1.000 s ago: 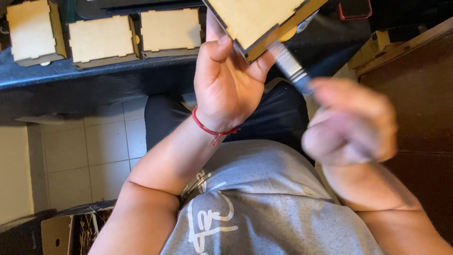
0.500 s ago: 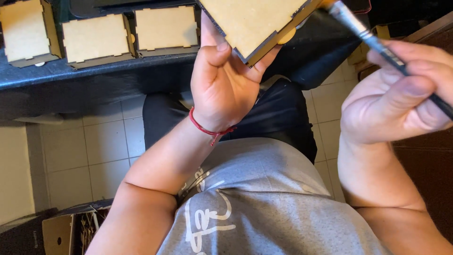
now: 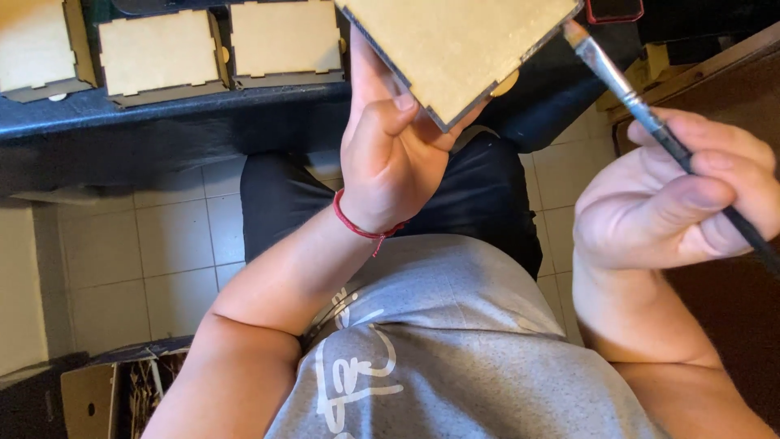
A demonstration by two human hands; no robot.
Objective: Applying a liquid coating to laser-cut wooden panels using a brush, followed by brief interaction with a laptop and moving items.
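Item 1. Left hand (image 3: pixel 394 158): raised in front of the chest, fingers gripping the lower corner of a pale wooden box (image 3: pixel 455 49), thumb pressing on the near face. A red cord bracelet (image 3: pixel 361 228) is circling the wrist.

Item 2. Wooden box: being held tilted, one flat face turned toward the camera, dark edges showing along its lower sides, a small round tab sticking out at the right lower edge. It is sitting high in the view, above the lap, partly cut off by the top edge. Half a second ago it was in much the same place; the holding hand is keeping its grip.

Item 3. Right hand (image 3: pixel 674 199): fingers pinching the dark handle of a paintbrush (image 3: pixel 650 118), pen-fashion. One second ago this hand was blurred and close to the box; it is now standing off to the right.

Item 4. Paintbrush: metal ferrule and tan bristles pointing up and left, the tip lying just beside the box's right edge; contact cannot be told.

Item 5. Surroundings: further wooden boxes (image 3: pixel 162 53) are resting in a row on a dark shelf (image 3: pixel 162 102); grey shirt (image 3: pixel 455 358), dark trousers and tiled floor (image 3: pixel 138 252) are showing below.
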